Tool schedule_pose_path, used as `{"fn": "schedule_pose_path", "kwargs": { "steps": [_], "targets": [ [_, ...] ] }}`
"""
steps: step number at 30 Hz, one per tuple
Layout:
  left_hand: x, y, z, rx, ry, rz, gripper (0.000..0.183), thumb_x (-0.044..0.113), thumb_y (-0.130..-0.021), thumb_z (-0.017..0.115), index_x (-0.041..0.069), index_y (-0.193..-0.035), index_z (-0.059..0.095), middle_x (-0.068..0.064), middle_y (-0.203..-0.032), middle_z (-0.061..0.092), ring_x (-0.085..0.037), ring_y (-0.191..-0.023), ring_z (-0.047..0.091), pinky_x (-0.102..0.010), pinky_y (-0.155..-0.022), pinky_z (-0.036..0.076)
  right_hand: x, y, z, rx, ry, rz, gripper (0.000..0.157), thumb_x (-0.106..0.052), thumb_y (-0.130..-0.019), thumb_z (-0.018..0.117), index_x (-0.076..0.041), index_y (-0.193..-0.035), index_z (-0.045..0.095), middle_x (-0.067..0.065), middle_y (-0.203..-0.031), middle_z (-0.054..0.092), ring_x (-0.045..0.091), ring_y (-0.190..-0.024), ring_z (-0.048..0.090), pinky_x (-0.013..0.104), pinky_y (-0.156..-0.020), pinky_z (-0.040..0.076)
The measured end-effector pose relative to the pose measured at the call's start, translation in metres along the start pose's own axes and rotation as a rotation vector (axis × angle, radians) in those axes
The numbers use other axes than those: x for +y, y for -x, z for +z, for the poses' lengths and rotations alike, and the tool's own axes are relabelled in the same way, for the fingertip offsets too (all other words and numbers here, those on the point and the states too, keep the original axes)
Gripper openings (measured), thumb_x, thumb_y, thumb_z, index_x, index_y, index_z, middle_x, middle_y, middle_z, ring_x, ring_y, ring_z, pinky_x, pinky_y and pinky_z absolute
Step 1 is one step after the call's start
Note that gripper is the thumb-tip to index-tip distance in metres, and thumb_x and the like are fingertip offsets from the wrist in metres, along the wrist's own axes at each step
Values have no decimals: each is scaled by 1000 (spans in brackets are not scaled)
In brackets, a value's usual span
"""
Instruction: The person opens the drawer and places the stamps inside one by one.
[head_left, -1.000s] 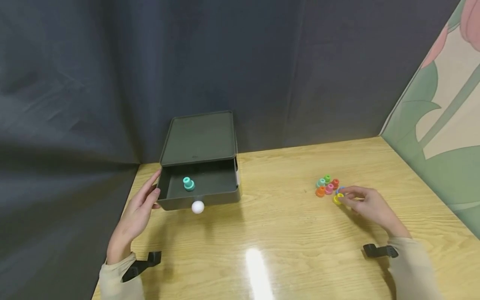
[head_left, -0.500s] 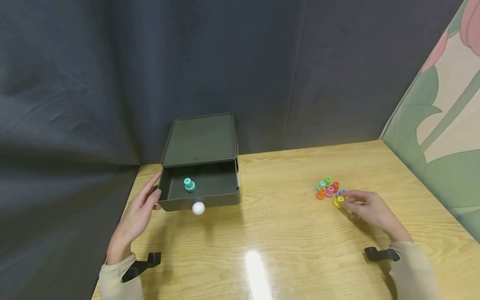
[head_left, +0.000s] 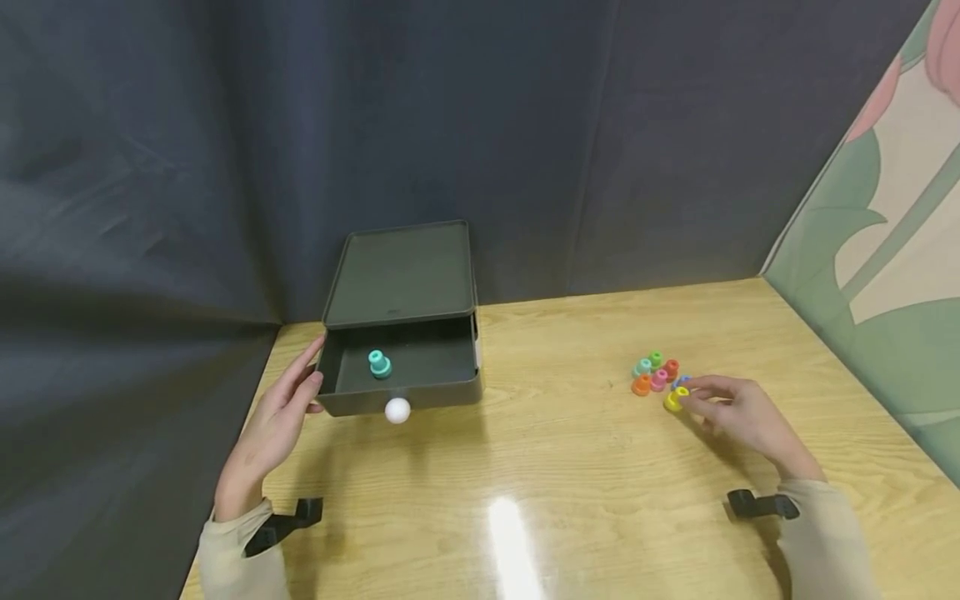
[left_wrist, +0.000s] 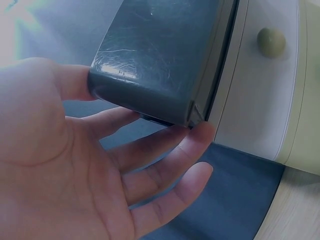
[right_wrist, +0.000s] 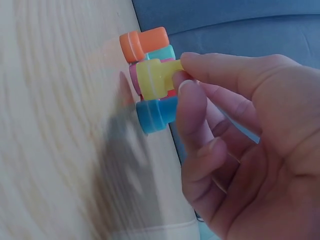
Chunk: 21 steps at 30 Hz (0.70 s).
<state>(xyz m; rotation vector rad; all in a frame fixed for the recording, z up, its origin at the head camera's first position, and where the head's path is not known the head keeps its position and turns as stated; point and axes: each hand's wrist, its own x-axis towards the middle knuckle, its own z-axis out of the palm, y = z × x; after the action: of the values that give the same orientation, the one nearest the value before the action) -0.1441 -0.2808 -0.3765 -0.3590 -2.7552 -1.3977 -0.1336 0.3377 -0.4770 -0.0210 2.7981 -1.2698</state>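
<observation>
My left hand [head_left: 273, 421] rests against the left side of a dark grey drawer [head_left: 442, 397], pulled out of its box. In the left wrist view its loosely extended fingers [left_wrist: 167, 172] and thumb touch the drawer's corner. A turquoise stepped peg [head_left: 379, 365] stands inside the drawer. At the right, my right hand [head_left: 738, 414] pinches the narrow end of a yellow stepped peg [right_wrist: 152, 80] between thumb and forefinger. A blue peg [right_wrist: 156, 116] is right beside it, partly hidden by my fingers in the head view.
Orange [head_left: 641, 385], pink [head_left: 658, 381], red [head_left: 671, 370], light teal [head_left: 641, 367] and green [head_left: 656, 359] pegs cluster left of my right hand. A white round knob [head_left: 397, 410] juts from the drawer front. Dark cloth [head_left: 525, 150] hangs behind the wooden table [head_left: 585, 500].
The yellow peg has shifted very slightly left in my right hand's pinch. My left hand and the drawer stay put; the head view tilts a little.
</observation>
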Motion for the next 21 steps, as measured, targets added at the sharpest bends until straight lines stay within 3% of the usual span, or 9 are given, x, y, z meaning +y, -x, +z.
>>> {"fn": "schedule_pose_path", "kwargs": {
  "steps": [5, 13, 21],
  "targets": [
    [0, -1, -1, -19, 36, 3, 57, 26, -117, 39, 26, -172, 23, -15, -177, 22, -38, -141, 48, -15, -88, 52, -5, 0, -1, 27, 19, -14, 44, -29, -104, 72, 1, -136, 69, 20, -112, 76, 11, -70, 68, 28, -58, 52],
    [-1, -1, 0, -16, 48, 13, 57, 25, -117, 39, 23, -172, 24, -16, -177, 21, -37, -136, 50, -15, -88, 52, -19, 1, -7, 103, 35, -58, 40, -30, -104, 72, -1, -132, 71, 17, -105, 79, 17, -65, 70, 28, -56, 49],
    [-1, 0, 0, -17, 45, -4, 57, 27, -117, 39, 28, -172, 24, -16, -176, 24, -37, -137, 51, -13, -89, 51, -42, 0, -18, 97, -21, -57, 44, -34, -105, 70, -3, -136, 69, -16, -95, 73, 16, -68, 67, 31, -53, 50]
  ]
}}
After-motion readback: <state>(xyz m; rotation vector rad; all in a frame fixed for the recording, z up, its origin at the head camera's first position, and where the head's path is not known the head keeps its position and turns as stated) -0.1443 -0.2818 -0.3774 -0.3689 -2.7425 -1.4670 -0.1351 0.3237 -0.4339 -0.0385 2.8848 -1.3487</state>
